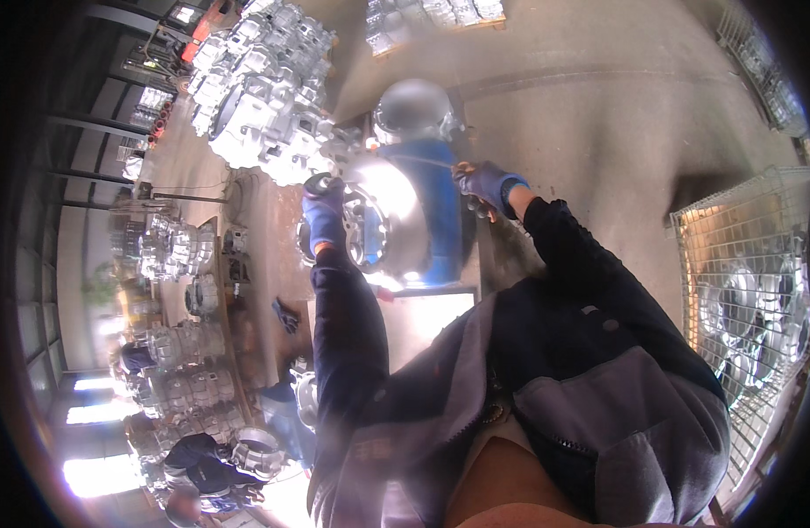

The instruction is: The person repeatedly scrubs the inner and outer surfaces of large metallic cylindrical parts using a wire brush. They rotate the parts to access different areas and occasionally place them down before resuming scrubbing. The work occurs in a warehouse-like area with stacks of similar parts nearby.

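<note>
My left hand, in a blue-grey work glove, is closed at the left rim of a round, silvery cast-metal housing. The housing has a flange with bolt holes and lies against a blue drum. Glare washes out part of its surface. To the right of the drum, my right hand, gloved too, has its fingers curled. What it holds, if anything, is not clear. Just beyond the drum sits another round metal casting, blurred.
Stacked castings stand close at the far left. A wire-mesh cage with metal parts is at right. A loose glove lies left of a pale panel. Another person works at lower left, near rows of castings.
</note>
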Action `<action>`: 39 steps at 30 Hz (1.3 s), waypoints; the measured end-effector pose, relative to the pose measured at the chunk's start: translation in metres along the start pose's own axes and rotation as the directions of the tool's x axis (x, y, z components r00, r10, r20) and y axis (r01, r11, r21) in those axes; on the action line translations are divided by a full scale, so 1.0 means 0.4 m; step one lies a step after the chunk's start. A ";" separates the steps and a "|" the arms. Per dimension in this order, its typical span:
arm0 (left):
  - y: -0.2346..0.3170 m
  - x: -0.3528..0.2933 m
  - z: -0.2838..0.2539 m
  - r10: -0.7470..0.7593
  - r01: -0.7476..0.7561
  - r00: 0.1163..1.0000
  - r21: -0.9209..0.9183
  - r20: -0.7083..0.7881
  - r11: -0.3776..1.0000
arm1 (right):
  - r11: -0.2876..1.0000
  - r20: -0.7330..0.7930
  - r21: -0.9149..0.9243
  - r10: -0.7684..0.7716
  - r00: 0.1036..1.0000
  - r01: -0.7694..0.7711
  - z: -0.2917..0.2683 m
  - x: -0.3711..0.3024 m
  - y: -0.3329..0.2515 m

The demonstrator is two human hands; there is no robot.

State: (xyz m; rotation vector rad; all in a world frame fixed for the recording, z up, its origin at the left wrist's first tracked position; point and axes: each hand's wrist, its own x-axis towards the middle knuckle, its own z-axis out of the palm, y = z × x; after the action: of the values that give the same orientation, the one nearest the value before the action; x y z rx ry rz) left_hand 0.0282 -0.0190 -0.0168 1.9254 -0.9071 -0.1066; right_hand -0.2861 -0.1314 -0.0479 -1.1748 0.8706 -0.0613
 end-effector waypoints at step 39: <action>-0.067 0.027 0.003 -0.007 0.005 1.000 -0.081 -0.019 0.997 | 0.982 0.024 0.183 -0.059 0.998 0.054 -0.016 0.046 0.127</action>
State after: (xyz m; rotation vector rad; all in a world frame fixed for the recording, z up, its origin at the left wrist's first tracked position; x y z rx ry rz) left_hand 0.0502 -0.0196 -0.0357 1.8513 -0.8716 -0.1267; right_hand -0.2972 -0.1236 -0.1005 -1.0265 0.7891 -0.1665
